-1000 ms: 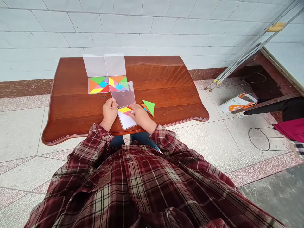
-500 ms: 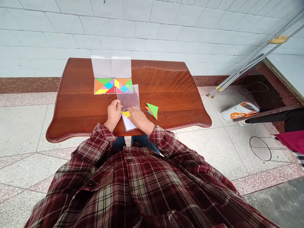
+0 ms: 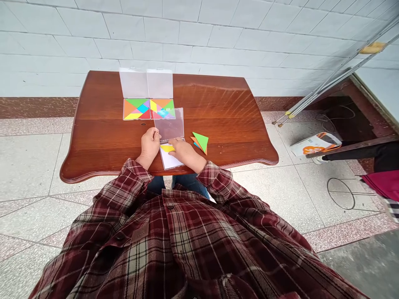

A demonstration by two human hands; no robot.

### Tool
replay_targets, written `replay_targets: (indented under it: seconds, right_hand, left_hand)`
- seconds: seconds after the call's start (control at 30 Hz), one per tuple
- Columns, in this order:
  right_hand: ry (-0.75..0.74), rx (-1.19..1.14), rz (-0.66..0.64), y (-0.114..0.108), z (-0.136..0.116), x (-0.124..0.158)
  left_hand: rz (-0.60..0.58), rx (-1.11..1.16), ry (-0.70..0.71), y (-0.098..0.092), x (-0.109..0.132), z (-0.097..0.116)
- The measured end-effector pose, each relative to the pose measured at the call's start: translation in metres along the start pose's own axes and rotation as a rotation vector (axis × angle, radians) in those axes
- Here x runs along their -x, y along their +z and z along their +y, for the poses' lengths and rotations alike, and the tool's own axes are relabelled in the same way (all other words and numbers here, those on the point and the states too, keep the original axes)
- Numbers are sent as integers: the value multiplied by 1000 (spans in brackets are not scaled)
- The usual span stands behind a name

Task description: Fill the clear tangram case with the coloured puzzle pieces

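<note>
- The left hand (image 3: 150, 143) has its fingers curled together at the lower left corner of a raised clear lid (image 3: 171, 126).
- The right hand (image 3: 187, 153) bends over the near case's white base (image 3: 171, 161), fingers close together at a yellow tangram piece (image 3: 166, 148). Whether either hand pinches anything I cannot tell, as the fingers are small and cover their own tips.
- This near case lies open by the table's front edge, between the hands.
- Just right of the right hand, loose pieces overlap: a green triangle (image 3: 202, 140) on top, orange (image 3: 204, 152) and blue (image 3: 196, 145) beneath, at least three.
- Beyond stand two filled cases, a left one (image 3: 136, 109) and a right one (image 3: 154, 109), side by side, lids up.
- Counted: three cases, three lids, one wooden table (image 3: 224, 120).
- Judged by this, two sets are laid out; the third is only begun, its loose pieces not yet placed.
</note>
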State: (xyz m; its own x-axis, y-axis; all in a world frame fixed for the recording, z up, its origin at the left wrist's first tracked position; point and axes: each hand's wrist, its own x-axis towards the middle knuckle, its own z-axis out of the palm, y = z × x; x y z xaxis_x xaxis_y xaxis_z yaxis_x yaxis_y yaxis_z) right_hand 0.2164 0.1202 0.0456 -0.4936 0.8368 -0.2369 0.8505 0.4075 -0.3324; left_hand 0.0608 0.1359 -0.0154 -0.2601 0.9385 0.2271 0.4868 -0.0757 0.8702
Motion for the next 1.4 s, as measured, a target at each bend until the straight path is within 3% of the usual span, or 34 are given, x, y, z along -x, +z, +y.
replay_targets:
  seconds: [0.33, 0.57, 0.7, 0.8, 0.9, 1.0, 1.07, 1.17, 1.3, 1.4]
  right_hand:
    - [-4, -11, -27, 1, -5, -7]
    - [-58, -135, -8, 6, 8, -22]
    - [-30, -400, 127, -1, 35, -16]
    - [103, -534, 257, -9, 71, -6]
    - [279, -502, 358, -14, 110, 5]
    - [348, -421, 348, -16, 130, 15]
    - [358, -317, 381, -16, 125, 19]
    - [258, -194, 404, -12, 93, 23]
    - [-16, -151, 98, 1, 36, 27]
    - [14, -48, -12, 9, 8, 28]
  left_hand:
    - [2, -11, -11, 0, -1, 0]
    - [20, -38, 6, 0, -2, 0]
    - [11, -4, -3, 1, -2, -2]
    - [8, 12, -8, 2, -2, -4]
    - [3, 4, -9, 2, -2, -3]
    - [-5, -8, -9, 1, -1, 0]
    - [-6, -7, -9, 0, -1, 1]
    - [-7, 3, -9, -1, -1, 2]
    - [-1, 0, -12, -1, -2, 2]
    - [7, -7, -10, 0, -2, 1]
